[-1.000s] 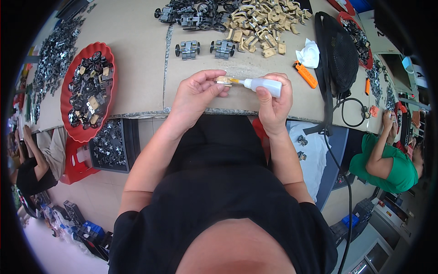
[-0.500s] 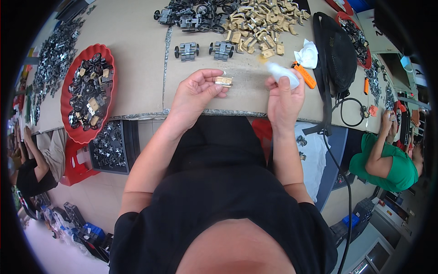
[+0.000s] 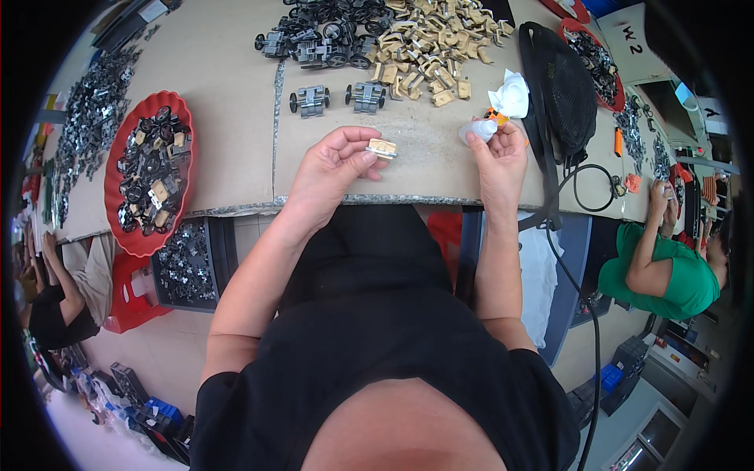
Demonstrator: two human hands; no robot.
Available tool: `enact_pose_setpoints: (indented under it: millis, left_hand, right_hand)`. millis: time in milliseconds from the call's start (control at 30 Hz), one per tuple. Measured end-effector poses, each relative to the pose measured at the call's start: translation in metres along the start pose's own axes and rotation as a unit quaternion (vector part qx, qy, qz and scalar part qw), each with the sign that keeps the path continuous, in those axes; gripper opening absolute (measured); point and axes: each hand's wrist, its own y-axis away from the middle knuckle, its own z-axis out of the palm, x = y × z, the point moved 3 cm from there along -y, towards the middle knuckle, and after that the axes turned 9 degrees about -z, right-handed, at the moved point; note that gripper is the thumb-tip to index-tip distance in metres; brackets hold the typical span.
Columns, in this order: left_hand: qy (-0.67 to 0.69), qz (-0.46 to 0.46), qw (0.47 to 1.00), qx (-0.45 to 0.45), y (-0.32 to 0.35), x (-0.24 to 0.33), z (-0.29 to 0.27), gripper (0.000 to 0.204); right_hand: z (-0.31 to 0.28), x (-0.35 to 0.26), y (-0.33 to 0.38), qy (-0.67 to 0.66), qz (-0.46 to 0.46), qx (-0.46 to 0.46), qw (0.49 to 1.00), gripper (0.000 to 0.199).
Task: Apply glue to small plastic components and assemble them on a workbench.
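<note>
My left hand [image 3: 334,169] pinches a small tan plastic part [image 3: 382,147] with a pale strip along its lower edge. Over the table's right half, my right hand [image 3: 503,161] is closed around a small white squeeze bottle [image 3: 476,130], apart from the tan part. Beyond my hands stand two grey wheeled toy chassis [image 3: 310,100] side by side. A heap of similar tan parts [image 3: 440,49] lies farther back, touching a heap of dark wheeled chassis [image 3: 326,35]. An orange tool [image 3: 492,114] is mostly hidden behind my right hand and the bottle.
A red scalloped basket [image 3: 111,177] full of assembled pieces stands at the left. At the right lie crumpled white tissue [image 3: 510,95], a black mesh bag [image 3: 567,98] and a black cable [image 3: 576,184]. Co-workers sit at both sides, one in a green shirt [image 3: 656,271].
My right hand has turned the bottle and shifted slightly right, away from the tan part. My left hand still holds that part, a little lower. The whole view has shifted slightly.
</note>
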Motion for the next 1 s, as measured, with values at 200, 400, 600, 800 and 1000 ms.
enact_pose_setpoints:
  millis: [200, 400, 600, 800, 1000]
  left_hand:
    - [-0.005, 0.021, 1.0, -0.007, 0.004, 0.004, 0.006, 0.023]
    - [-0.04, 0.075, 0.996, -0.024, 0.004, 0.004, 0.016, 0.022]
    - [-0.001, 0.035, 0.998, -0.05, 0.005, 0.007, 0.014, 0.023]
    - [-0.363, 0.186, 0.908, 0.098, 0.009, 0.035, -0.003, 0.037]
    - [-0.559, 0.243, 0.668, 0.426, -0.004, 0.047, -0.043, 0.058]
  right_hand:
    - [0.003, -0.035, 0.022, 0.263, -0.214, 0.053, 0.939, 0.029]
    - [0.053, -0.024, 0.053, -0.299, 0.175, -0.205, 0.915, 0.04]
    - [0.067, -0.014, 0.053, -0.384, 0.237, -0.248, 0.857, 0.042]
    - [0.07, -0.013, 0.046, -0.425, 0.268, -0.235, 0.832, 0.039]
    - [0.07, -0.005, 0.041, -0.374, 0.263, -0.186, 0.87, 0.047]
